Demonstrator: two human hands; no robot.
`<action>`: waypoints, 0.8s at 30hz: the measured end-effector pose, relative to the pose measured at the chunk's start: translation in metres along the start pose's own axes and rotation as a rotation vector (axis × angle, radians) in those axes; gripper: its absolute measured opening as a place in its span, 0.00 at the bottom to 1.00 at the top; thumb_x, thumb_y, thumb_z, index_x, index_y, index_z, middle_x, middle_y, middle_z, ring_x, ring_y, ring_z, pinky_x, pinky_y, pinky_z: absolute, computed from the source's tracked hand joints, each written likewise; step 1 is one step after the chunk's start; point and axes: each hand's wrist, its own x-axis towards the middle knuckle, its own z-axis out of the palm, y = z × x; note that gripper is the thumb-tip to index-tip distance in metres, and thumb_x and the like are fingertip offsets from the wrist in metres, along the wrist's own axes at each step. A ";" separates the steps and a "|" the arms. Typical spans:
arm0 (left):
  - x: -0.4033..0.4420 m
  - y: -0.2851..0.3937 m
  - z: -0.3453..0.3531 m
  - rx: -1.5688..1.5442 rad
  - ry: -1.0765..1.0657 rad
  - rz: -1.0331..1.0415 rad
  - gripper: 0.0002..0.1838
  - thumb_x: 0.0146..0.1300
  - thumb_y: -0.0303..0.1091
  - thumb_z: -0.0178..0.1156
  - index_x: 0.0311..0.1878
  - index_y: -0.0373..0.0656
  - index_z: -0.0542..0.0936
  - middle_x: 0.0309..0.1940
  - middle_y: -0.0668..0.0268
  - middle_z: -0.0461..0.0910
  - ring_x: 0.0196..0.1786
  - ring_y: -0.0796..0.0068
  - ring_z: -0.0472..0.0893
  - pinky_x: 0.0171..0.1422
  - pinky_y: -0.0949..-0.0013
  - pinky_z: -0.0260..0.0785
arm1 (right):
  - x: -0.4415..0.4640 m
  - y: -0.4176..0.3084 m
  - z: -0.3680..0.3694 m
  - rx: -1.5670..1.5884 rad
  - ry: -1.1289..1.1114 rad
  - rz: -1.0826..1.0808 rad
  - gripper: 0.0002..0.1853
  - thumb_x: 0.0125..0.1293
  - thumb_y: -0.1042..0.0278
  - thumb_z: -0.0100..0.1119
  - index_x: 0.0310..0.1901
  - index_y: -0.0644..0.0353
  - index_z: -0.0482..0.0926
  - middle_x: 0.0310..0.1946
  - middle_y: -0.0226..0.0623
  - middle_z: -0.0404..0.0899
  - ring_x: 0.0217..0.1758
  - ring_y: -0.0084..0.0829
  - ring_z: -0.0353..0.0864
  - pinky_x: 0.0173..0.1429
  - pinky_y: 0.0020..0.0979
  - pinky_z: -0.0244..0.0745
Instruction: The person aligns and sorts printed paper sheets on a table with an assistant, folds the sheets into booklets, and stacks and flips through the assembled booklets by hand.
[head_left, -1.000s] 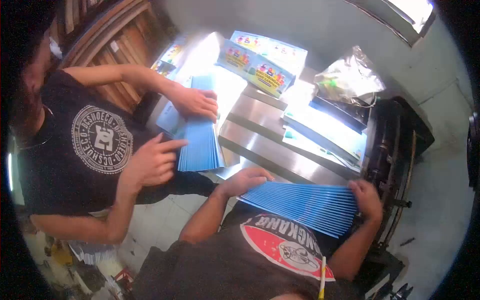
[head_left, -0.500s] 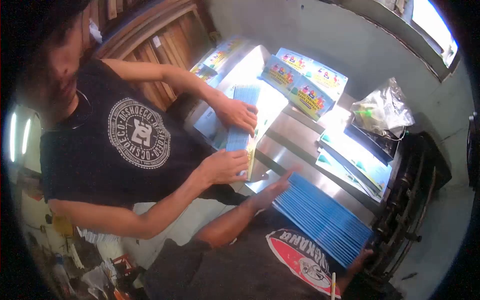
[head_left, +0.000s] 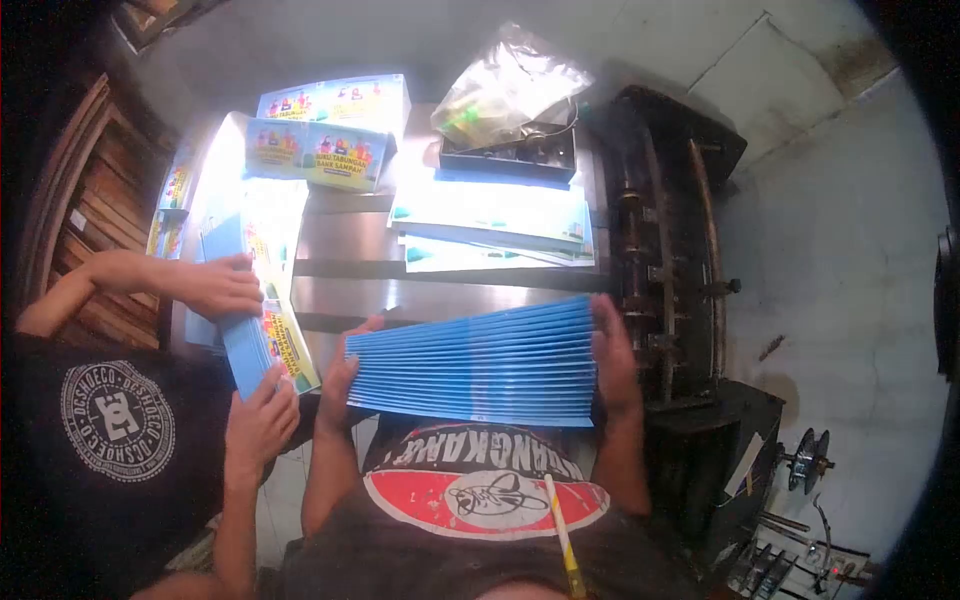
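Blue sheets point(head_left: 470, 362) fanned between left hand point(head_left: 338, 380) and right hand point(head_left: 616, 368).
Each hand clamped on one end, right fingers blurred; long axis runs hand to hand, neither nearer. Counter point(head_left: 345, 237) beyond both hands.

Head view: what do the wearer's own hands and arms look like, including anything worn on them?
The left hand and right hand are ungloved. No sleeve covers the left forearm or right forearm, and no watch or bracelet shows. The dark shirt carries a red-and-white print with pale lettering.
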 end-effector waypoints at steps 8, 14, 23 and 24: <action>-0.003 -0.005 0.000 -0.083 0.030 -0.025 0.32 0.62 0.48 0.58 0.64 0.36 0.67 0.73 0.49 0.59 0.73 0.57 0.62 0.75 0.52 0.55 | 0.036 -0.103 0.048 -0.921 -0.150 -0.472 0.10 0.63 0.64 0.62 0.41 0.59 0.84 0.39 0.37 0.79 0.49 0.38 0.77 0.56 0.42 0.70; 0.001 -0.002 0.000 -0.003 -0.003 0.000 0.33 0.61 0.48 0.59 0.64 0.36 0.67 0.72 0.49 0.59 0.73 0.55 0.63 0.75 0.51 0.56 | 0.067 -0.097 0.055 -1.093 -0.423 -0.441 0.08 0.64 0.63 0.58 0.39 0.53 0.86 0.37 0.33 0.78 0.46 0.37 0.77 0.52 0.40 0.71; 0.002 -0.002 0.003 -0.004 0.027 0.009 0.34 0.62 0.50 0.56 0.65 0.36 0.66 0.70 0.50 0.62 0.71 0.57 0.65 0.74 0.52 0.57 | 0.076 -0.099 0.060 -1.132 -0.522 -0.587 0.09 0.64 0.64 0.55 0.37 0.52 0.86 0.37 0.37 0.81 0.47 0.39 0.79 0.52 0.42 0.73; 0.003 0.000 0.004 -0.016 0.009 -0.016 0.34 0.63 0.50 0.56 0.65 0.36 0.66 0.69 0.50 0.63 0.70 0.58 0.66 0.74 0.53 0.58 | 0.081 -0.107 0.057 -1.131 -0.526 -0.590 0.09 0.64 0.64 0.55 0.37 0.52 0.86 0.37 0.37 0.81 0.47 0.39 0.79 0.52 0.42 0.73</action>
